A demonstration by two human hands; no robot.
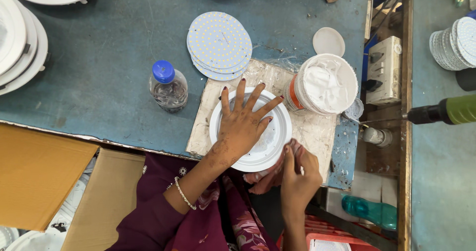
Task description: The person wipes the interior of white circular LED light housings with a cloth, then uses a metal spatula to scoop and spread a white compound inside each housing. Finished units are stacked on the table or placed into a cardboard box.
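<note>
Desk: a blue-grey surface, scuffed, carrying almost everything in view.
Work board: a pale, smeared board lying on the desk's near edge, under the round housing and the tub.
Cardboard box: brown, below the desk's front edge at the left; what it holds cannot be told.
Round housing: a white, shallow, dish-like lamp shell resting flat on the work board, open side up; its middle is hidden by the hand.
Stacked housings: more white round shells piled at the desk's far left, some cut off by the frame.
Tub: a white round container just right of the housing, lid off, filled with thick white paste that is scooped and ridged.
Tub lid: a small white disc lying on the desk beyond the tub.
LED discs: a fanned stack of pale round boards dotted with small chips, beyond the housing.
Bottle: clear plastic, blue cap on, a little liquid inside, standing left of the work board.
Left hand: fingers spread wide and flat, palm pressing down inside the round housing; grip wide open, clasping nothing.
Right hand: grip closed around a pinkish cloth at the housing's near right rim.
</note>
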